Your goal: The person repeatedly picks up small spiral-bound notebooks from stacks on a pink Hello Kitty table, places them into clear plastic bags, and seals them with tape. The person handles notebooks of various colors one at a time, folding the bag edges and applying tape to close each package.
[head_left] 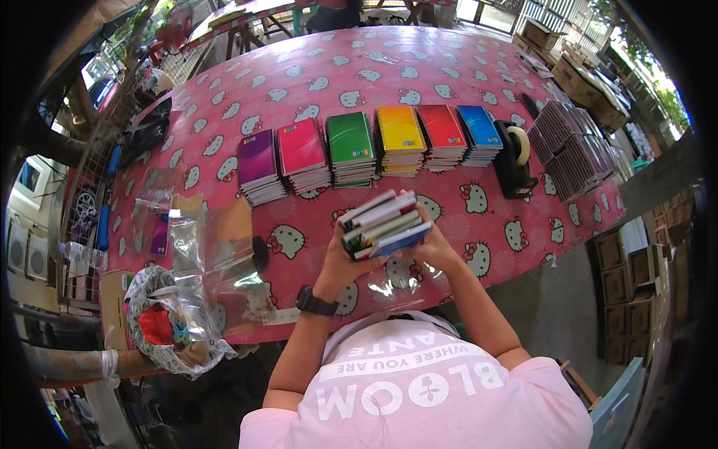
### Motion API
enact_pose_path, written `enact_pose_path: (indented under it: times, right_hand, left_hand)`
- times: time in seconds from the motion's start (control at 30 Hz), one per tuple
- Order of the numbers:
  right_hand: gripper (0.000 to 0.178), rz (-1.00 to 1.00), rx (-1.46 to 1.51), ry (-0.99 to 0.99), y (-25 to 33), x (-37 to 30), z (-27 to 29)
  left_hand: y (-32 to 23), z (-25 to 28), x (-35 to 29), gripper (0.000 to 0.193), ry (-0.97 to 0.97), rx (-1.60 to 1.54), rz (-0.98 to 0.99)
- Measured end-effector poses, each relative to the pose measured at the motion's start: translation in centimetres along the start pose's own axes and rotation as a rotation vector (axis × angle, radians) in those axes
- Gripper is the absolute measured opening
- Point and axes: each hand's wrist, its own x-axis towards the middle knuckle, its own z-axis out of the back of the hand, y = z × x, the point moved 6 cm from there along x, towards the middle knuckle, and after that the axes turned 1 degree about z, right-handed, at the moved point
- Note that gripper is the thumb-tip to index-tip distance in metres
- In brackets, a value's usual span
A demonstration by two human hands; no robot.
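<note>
Between my two hands is a small stack of notebooks point(383, 224), held on edge above the near part of the table. My left hand point(345, 258) grips its left side, and my right hand point(436, 247) closes round its right side. A blue cover shows at the near face; the page edges face up. Beyond my hands stand piles of spiral notebooks in a curved row: purple point(258, 156), pink point(303, 146), green point(350, 138), yellow point(400, 129), red point(443, 126) and blue point(479, 126).
A black tape dispenser point(514, 161) stands right of the blue pile. Farther right are stacked, plastic-wrapped bundles point(572, 150). Clear plastic wrappers point(187, 232) and a patterned cloth bag point(168, 322) lie at the left. The pink patterned table point(479, 258) ends just before me.
</note>
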Motion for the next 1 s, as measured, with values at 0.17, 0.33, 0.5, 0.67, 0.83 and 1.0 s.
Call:
enact_pose_path:
  times: [0.17, 0.33, 0.5, 0.67, 0.83, 1.0]
  right_hand:
    - [0.102, 0.015, -0.152, 0.095, -3.4, 1.4, 0.5]
    - [0.091, -0.093, -0.132, 0.091, -1.6, 1.8, -1.0]
    - [0.080, -0.012, -0.087, 0.103, -3.3, 2.0, -0.4]
    - [0.077, -0.055, -0.142, 0.080, -4.6, 1.8, 0.1]
    - [0.077, -0.045, -0.148, 0.073, -4.9, 1.7, 0.4]
    - [0.079, -0.138, -0.157, 0.126, -4.3, 1.9, 0.8]
  left_hand:
    - [3.8, -0.3, -0.1, 0.090, -0.070, -0.015, -0.098]
    - [2.1, -0.2, 0.3, 0.088, -0.126, 0.097, -0.218]
    - [3.9, 0.1, 0.3, 0.088, -0.146, 0.120, -0.167]
    - [5.9, 0.1, 0.0, 0.085, -0.190, 0.049, -0.117]
    - [5.3, -0.2, -0.8, 0.078, -0.156, 0.148, -0.204]
    - [3.4, 0.1, 0.1, 0.071, -0.136, 0.184, -0.133]
